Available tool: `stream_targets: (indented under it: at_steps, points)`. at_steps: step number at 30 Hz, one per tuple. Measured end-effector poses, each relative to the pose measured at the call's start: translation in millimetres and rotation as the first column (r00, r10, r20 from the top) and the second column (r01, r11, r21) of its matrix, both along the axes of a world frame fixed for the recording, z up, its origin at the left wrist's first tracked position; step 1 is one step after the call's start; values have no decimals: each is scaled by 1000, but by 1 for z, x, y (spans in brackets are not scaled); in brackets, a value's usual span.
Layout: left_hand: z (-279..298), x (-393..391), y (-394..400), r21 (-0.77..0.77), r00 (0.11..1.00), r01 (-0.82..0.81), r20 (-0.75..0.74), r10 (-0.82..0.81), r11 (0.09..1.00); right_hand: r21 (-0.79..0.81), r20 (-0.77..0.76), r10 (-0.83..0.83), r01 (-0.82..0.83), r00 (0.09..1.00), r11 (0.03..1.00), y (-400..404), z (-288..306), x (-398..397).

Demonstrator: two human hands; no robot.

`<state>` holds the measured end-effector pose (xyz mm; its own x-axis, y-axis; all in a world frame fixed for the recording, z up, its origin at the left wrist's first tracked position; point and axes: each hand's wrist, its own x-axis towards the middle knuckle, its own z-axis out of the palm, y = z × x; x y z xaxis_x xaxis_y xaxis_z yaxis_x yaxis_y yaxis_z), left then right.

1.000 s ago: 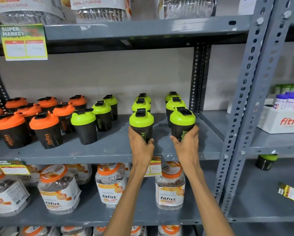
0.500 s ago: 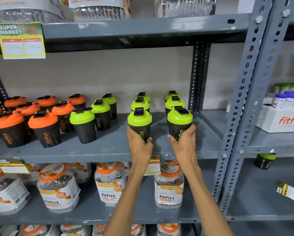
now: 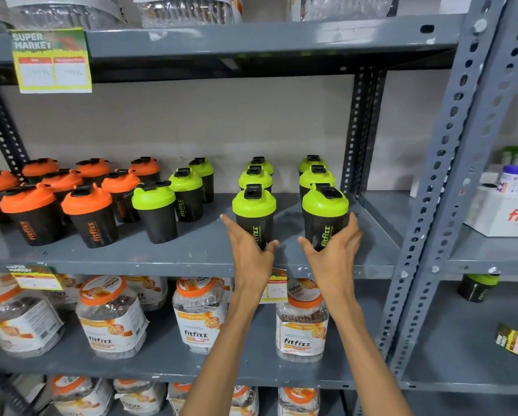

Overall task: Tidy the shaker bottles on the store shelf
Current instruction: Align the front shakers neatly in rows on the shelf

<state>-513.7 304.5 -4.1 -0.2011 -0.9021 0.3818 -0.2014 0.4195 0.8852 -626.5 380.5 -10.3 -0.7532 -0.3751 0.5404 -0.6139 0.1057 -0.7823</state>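
While it stands upright at the front of the grey metal shelf (image 3: 203, 247), the left black plastic shaker bottle with lime-green lid (image 3: 254, 204) sits in the left hand (image 3: 251, 250), grip curled round its lower body. The right hand (image 3: 332, 253) wraps the matching right bottle (image 3: 325, 204) likewise. Both bottles are probably empty: light, stiff, smooth. Hold the tapered body, not the flip lid.

Left of the grey upright (image 3: 449, 175), the left hand (image 3: 248, 253) hides the base of the left shaker (image 3: 254, 207), the right hand (image 3: 335, 253) that of the right shaker (image 3: 325, 207); right of the upright, the white box (image 3: 491, 217) runs off the edge.
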Motion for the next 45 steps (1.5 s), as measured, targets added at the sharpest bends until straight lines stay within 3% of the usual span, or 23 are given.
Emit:
stream_targets:
  at_steps: [3,6,12,17,21,29,35,45]
  points:
    - [-5,20,10,-31,997,-18,-69,16,999,-188,-116,-45,23,992,982,12,-8,22]
    - [-16,52,19,-126,986,-100,-146,81,987,-304,-178,39,-93,983,948,16,-18,56]
    - [-25,136,-10,-240,952,-271,-211,222,932,-232,-262,223,-285,939,930,-23,-19,145]
    - [-19,210,-78,-282,915,-399,-178,361,872,-130,-177,262,-286,949,949,-88,-5,216]
    - [-10,252,-128,-195,879,-476,-135,457,858,-48,-88,277,-281,957,958,-138,7,253]
    - [3,275,-177,-42,942,-335,-13,334,941,100,69,72,-79,995,992,-210,24,283]
    - [7,279,-196,28,976,-213,41,212,977,116,139,41,-58,989,992,-228,23,276]
    - [9,287,-200,-14,988,-153,13,153,988,92,139,56,-70,989,993,-220,22,272]
